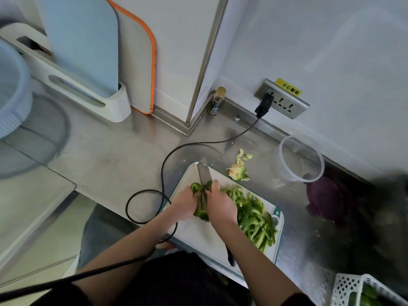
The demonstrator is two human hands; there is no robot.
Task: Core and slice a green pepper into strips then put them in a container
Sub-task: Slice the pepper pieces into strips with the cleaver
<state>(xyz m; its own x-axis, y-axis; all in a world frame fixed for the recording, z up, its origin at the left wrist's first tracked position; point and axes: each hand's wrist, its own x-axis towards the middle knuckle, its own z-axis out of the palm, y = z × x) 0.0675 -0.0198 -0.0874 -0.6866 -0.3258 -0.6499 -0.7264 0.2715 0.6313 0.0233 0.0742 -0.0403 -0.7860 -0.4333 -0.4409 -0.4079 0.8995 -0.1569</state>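
On a white cutting board [198, 235] lies a green pepper piece [201, 209]. My left hand [184, 204] holds the piece down from its left side, fingers curled onto it. Just to its right, my right hand [220, 205] grips a knife [204, 173], whose blade points away from me and sits against the pepper. A pile of cut green strips [254, 215] covers the right side of the board. The cut-out core [239, 171] lies on the counter beyond the board. A clear round container [300, 160] stands to the right near the wall, with nothing visible inside.
A black cable [162, 173] runs from the wall socket [282, 100] and loops left of the board. A purple vegetable [324, 199] sits right of the board, a white basket [346, 290] holding green peppers is at bottom right, and a small bottle [217, 100] stands in the corner.
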